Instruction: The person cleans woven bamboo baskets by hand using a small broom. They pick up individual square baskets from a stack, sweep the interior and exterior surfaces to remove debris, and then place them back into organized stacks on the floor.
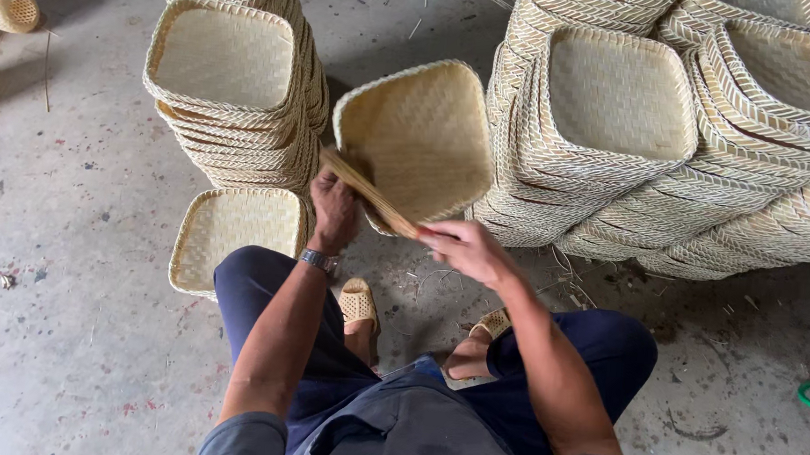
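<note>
Two bare hands work one square woven bamboo tray [422, 139], which stands tilted on its edge with its hollow facing the camera, at about twelve o'clock from the seated person's knees. The left hand [335, 210] is clamped on the tray's lower left rim, probably to steady it at that angle. The right hand [464, 250] has its fingers pinched together on a flat bamboo strip [368, 193] that runs along the tray's near rim from ten o'clock down to four o'clock (it seems to be laid against the edge as binding). At nine o'clock of the left hand a single tray [236, 231] lies flat on the concrete floor [71, 329], with a stack of trays [230, 95] just behind it. A much larger heap of trays [692, 133] fills the two o'clock side, close enough to reach without rising
</note>
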